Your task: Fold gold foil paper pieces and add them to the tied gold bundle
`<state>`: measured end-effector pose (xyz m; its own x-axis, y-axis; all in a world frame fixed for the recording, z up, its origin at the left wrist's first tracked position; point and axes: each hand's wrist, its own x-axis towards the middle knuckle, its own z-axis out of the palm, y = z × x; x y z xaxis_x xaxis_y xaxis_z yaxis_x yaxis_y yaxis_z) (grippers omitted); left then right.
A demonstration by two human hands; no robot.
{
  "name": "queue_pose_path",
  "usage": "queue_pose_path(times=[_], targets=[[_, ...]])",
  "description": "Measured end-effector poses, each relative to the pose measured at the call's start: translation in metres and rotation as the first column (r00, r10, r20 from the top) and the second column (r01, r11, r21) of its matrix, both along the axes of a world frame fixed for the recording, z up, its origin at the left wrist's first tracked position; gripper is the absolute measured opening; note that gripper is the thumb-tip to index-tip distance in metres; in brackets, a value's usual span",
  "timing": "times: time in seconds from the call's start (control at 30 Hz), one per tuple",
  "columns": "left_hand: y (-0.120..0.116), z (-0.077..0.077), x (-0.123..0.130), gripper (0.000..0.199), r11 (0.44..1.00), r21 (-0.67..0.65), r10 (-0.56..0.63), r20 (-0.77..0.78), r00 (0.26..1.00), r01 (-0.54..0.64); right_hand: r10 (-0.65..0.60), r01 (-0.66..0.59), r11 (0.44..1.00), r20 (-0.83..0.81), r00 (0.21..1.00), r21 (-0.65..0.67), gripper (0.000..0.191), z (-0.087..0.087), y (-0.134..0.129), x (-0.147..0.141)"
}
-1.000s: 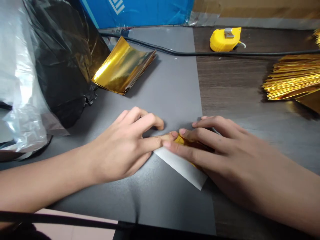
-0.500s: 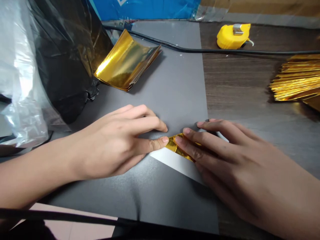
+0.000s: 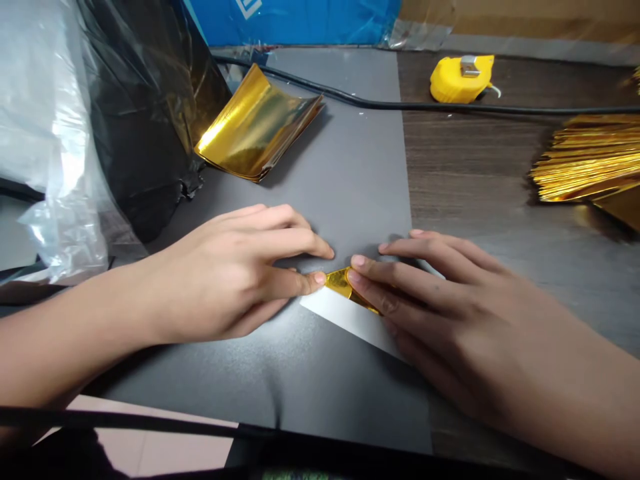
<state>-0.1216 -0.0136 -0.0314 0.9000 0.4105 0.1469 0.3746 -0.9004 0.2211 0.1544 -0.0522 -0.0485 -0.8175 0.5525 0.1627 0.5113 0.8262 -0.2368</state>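
We are working with both hands over a grey mat, where a folded gold-and-white sheet is lying near the mat's right edge, its white strip facing us. Our left hand is hovering part-open, fingers loosely bent, gripping nothing; only its thumb tip is touching the sheet's left corner. Our right hand is resting half-open, thumb and forefinger close together on the gold foil; whether it is pinching or just pressing we cannot tell, as it is hiding the sheet's right end.

To the left, a black plastic bag and clear plastic are crowding the mat behind our forearm. A curling stack of gold sheets is leaning near the bag. A black cable is crossing the far side, running between us and a yellow tape measure. On the wood-grain table, a gold foil pile is fanning out at right. A blue box and a cardboard box are walling off the back.
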Motion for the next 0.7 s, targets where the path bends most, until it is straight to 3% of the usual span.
queue_pose_path(times=[0.2,0.4,0.53,0.7], targets=[[0.0,-0.004,-0.004,0.023,0.998,0.043,0.036,0.035,0.999,-0.038,0.035,-0.034,0.997,0.017,0.999,-0.074,0.023,0.008,0.002,-0.005],[0.002,-0.018,-0.003,0.035,0.983,0.144,0.12,-0.058,0.991,-0.111,0.045,-0.067,0.982,-0.123,0.991,-0.177,0.024,0.004,0.001,-0.008],[0.001,-0.025,-0.001,0.04,0.975,0.194,0.126,-0.084,0.988,-0.107,0.069,-0.102,0.981,-0.194,0.979,-0.165,0.025,-0.005,0.004,-0.012],[0.002,-0.019,-0.002,0.034,0.978,0.199,0.077,-0.048,0.996,-0.066,0.041,-0.058,0.995,-0.187,0.981,-0.085,0.021,-0.01,0.007,-0.011]])
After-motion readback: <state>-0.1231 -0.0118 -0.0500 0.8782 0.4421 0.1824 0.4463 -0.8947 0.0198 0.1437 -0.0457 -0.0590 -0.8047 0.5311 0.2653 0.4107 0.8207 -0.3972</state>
